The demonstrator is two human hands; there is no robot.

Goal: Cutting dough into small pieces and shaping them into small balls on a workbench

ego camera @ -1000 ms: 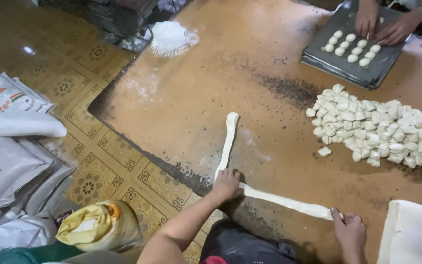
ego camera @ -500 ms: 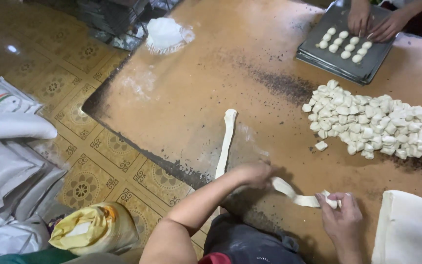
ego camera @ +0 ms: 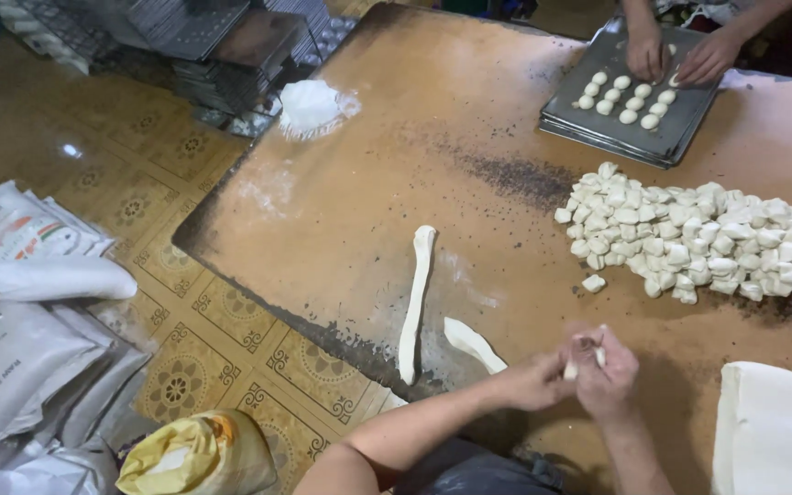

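Observation:
My left hand [ego camera: 535, 380] and my right hand [ego camera: 605, 367] are close together above the brown table [ego camera: 414, 147], near its front edge. Both grip the same thin dough strip [ego camera: 474, 344], whose loose end trails left onto the table. A small white end of dough shows between my right fingers. A second long dough rope [ego camera: 414, 298] lies on the table to the left, untouched. To the right and farther back sits a big heap of cut dough pieces [ego camera: 689, 234].
Another person's two hands [ego camera: 680, 50] set dough balls on a dark metal tray [ego camera: 630, 96] at the far right. A flour mound [ego camera: 309, 105] lies far left. A folded white cloth [ego camera: 772, 431] is at my right. Sacks [ego camera: 29, 302] and stacked trays [ego camera: 222, 46] stand on the tiled floor.
My hands have drawn together from about a strip's length apart; the dough strip that lay stretched across the table is now gathered up between them, one end still trailing.

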